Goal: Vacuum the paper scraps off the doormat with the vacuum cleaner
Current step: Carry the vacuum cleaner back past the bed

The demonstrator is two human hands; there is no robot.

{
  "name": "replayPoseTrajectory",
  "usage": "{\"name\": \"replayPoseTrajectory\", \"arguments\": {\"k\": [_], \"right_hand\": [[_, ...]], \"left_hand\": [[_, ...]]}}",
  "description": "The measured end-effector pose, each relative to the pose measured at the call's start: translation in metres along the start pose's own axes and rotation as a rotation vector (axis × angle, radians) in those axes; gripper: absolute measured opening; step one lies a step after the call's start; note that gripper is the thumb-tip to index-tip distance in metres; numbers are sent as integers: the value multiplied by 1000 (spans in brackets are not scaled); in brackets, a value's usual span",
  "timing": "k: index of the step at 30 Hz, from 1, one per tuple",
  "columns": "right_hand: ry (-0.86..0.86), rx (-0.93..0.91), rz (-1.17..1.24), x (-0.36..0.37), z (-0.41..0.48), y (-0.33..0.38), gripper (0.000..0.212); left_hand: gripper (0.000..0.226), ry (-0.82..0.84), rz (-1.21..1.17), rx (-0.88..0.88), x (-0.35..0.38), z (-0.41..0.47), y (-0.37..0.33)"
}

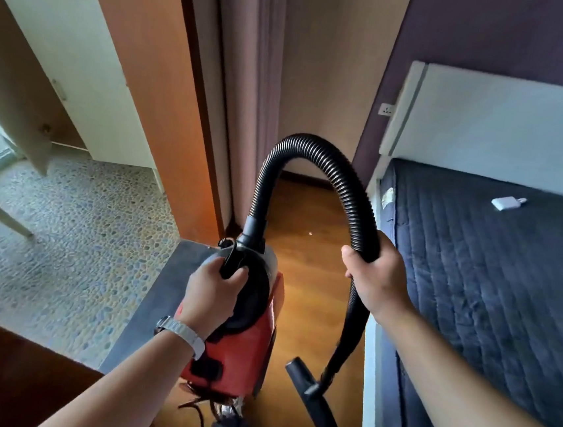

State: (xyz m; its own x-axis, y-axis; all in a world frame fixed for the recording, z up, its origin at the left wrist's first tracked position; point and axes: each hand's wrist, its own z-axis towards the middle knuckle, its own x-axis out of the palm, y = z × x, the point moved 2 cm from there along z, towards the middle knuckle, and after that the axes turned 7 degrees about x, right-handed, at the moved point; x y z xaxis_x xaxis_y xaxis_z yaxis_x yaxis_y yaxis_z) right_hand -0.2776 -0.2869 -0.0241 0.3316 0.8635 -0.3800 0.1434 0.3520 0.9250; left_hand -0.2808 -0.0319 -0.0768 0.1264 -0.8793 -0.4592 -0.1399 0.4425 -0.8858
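- Presently: left hand (pixel 212 292) is curled tight round the black carry handle (pixel 231 260) on top of the red canister vacuum cleaner (pixel 243 347). The body hangs off the wooden floor (pixel 307 284), so this grip bears its whole weight.
- Right hand (pixel 375 277) is wrapped round the ribbed black hose (pixel 314 144), partway down its far side, likely to stop the loop swinging and to steer the end.
- Floor nozzle (pixel 312 400) dangles below that hand, clear of the floor, beside the bed's dark quilted mattress (pixel 491 268).
- Power cord (pixel 199 412) trails loose under the canister; plug not in view.
- Doormat: not identified with certainty. A flat grey strip (pixel 159 287) lies at the doorway, left of the canister. It may be the mat; cannot tell.
- One pale speck (pixel 310 233) on the boards ahead; paper or glint, unclear.
- Judgement: carrying stage. Vacuuming not yet begun; the nozzle must come down onto the mat first.
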Motion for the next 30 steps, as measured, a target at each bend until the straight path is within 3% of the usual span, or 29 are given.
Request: {"name": "replayPoseTrajectory", "arguments": {"k": [9, 19, 30], "right_hand": [[-171, 126, -73, 59, 133, 37, 9], [-215, 187, -23, 77, 244, 46, 10], [-173, 246, 65, 85, 433, 1, 13]], "left_hand": [[21, 123, 63, 65, 14, 185, -8], [18, 182, 128, 158, 44, 321, -47], [16, 204, 165, 43, 145, 450, -87]]}}
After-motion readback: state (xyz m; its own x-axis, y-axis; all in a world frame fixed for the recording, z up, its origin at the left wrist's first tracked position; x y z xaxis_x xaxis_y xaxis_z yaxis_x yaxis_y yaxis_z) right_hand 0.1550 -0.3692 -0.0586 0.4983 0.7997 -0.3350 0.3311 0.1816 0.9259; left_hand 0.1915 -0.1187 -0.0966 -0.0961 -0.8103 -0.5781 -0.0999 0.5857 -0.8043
